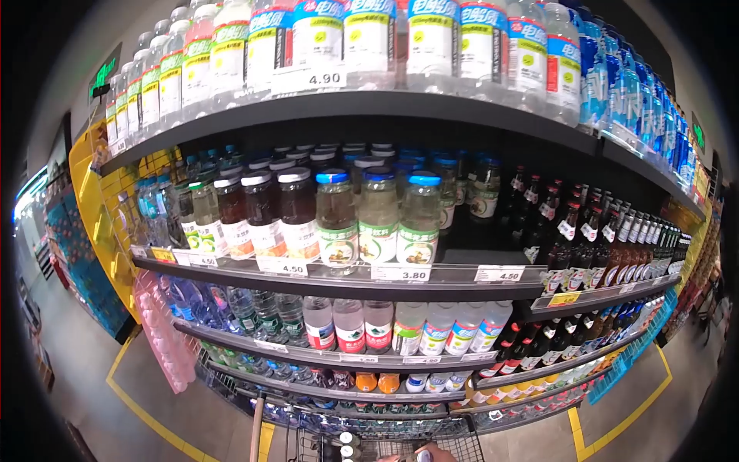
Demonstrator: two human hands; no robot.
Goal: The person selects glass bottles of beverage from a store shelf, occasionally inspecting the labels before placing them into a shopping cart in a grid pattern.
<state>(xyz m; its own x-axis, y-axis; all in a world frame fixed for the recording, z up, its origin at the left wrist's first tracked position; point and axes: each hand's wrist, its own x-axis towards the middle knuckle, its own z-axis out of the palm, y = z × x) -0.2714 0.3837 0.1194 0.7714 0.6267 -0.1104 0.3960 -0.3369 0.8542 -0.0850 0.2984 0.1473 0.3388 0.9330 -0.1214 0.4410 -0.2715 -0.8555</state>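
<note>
At the bottom edge, my right hand (440, 453) shows only in part, its fingers round a small pale, roundish thing that may be a bottle top. A sliver of skin (389, 458) just left of it may be my left hand; its fingers are hidden. Both are over a black wire cart (462, 431). White-capped bottles (346, 439) stand in the cart, left of the hands. Ahead, the middle shelf holds glass bottles with blue caps (378, 219) and dark drinks with white caps (256, 215).
Large clear bottles (368, 38) line the top shelf, with blue bottles (616, 85) at its right. Dark glass bottles (566, 235) stand mid-right. Lower shelves hold pink-labelled water (348, 323). Pink packaging (165, 339) hangs left. Yellow lines (146, 420) mark the floor.
</note>
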